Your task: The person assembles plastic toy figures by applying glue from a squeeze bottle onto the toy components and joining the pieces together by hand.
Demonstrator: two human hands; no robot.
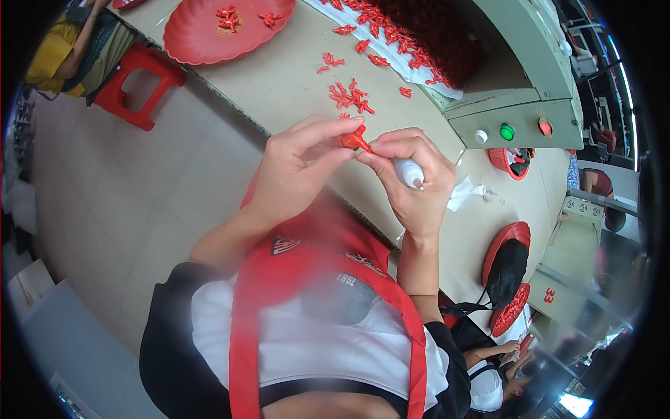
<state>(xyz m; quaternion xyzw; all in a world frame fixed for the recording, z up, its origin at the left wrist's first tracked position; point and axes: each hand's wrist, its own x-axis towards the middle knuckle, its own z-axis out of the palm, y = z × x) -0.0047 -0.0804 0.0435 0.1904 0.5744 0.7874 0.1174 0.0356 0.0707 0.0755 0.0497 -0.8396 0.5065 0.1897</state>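
In front of my chest, both hands meet over a small red plastic figure (354, 137). My left hand (296, 164) is closed, pinching its upper end between thumb and fingertips. My right hand (421, 178) pinches the thin lower end with thumb and forefinger. Tucked in the same right hand is a white squeeze bottle (409, 172) with its narrow tip pointing down toward me. Whether the red figure is one piece or two parts pressed together, I cannot tell. Just beyond my fingers, several loose small red parts (352, 98) lie on the worktable (279, 84).
A red scalloped plate (192, 38) with a few red pieces stands far left. Many red figures lie on white cloth (412, 70) by a pale green machine (513, 126) with buttons. To the right are a red basket (499, 162) and black bag (507, 272). A red stool (139, 84) stands left.
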